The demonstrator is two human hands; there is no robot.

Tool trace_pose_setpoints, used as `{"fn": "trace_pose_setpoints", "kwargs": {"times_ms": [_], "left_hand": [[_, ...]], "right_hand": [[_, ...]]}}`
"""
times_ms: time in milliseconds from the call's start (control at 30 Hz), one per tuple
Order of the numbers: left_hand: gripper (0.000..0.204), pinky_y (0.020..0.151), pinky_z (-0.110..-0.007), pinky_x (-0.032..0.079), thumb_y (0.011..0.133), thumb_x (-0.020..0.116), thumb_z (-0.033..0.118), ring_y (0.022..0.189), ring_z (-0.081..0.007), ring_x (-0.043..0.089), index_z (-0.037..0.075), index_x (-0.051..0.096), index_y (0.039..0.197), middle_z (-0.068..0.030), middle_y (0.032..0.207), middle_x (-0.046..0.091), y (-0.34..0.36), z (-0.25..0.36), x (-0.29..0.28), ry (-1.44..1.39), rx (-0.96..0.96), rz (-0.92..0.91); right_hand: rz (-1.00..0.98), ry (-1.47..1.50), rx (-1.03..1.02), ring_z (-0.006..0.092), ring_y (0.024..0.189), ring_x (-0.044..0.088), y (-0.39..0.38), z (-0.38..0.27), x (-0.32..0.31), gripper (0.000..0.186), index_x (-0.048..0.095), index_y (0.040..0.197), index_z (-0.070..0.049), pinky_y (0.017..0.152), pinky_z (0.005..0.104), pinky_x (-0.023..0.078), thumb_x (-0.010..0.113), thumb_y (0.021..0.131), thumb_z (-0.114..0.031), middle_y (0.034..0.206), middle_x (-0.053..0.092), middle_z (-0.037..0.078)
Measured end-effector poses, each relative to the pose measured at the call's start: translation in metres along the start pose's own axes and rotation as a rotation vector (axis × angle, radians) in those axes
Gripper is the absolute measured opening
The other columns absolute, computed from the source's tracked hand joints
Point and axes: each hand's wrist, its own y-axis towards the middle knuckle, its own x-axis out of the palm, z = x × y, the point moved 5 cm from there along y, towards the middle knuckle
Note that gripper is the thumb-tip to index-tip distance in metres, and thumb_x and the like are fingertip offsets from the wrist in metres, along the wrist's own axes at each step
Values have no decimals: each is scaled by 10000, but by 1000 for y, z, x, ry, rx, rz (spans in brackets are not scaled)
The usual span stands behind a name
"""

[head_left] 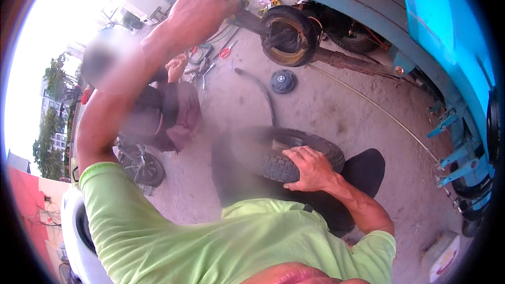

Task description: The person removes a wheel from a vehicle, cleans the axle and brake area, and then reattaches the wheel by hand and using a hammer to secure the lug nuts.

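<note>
My left hand [202, 8] is raised at the top centre, its fingers curled at a metal part beneath the blue vehicle body [442, 26]; what it holds is hidden. Beside it hangs an axle with a brake drum or hub [286, 37] and a rusty leaf spring [352, 63] behind. Low at the centre, my right hand [307, 168] grips the treaded tyre [276, 165], which lies tilted over my dark-clothed legs. A black round cap [283, 80] and a curved hose [258, 84] lie on the ground between tyre and axle. A hazy smear obscures part of the lower middle.
Another person [171, 110] crouches at the left, a hand [176, 67] near scattered tools, including red-handled pliers [225, 51] and a metal wrench [206, 73]. A wheeled item [142, 165] stands behind them. A long rod [368, 100] runs along the vehicle. A white vehicle [73, 226] is at lower left.
</note>
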Motion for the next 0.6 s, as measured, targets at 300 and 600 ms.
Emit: {"fn": "trace_pose_setpoints", "kwargs": {"times_ms": [300, 600], "left_hand": [[105, 901, -404, 427, 868, 675, 205, 973, -177, 586, 171, 717, 958, -31, 944, 651, 46, 32, -40, 230, 223, -71], [301, 884, -392, 424, 748, 626, 47, 1003, -227, 571, 153, 671, 1026, -21, 952, 601, 51, 21, 11, -29, 321, 147]], "right_hand": [[37, -33, 8, 347, 1151, 579, 9, -9, 7, 864, 539, 1298, -40, 962, 460, 496, 873, 592, -410, 1243, 599, 164], [16, -48, -2, 366, 1169, 569, 4, -7, 11, 873, 532, 1324, -40, 979, 464, 489, 853, 613, -432, 1251, 590, 194]]}}
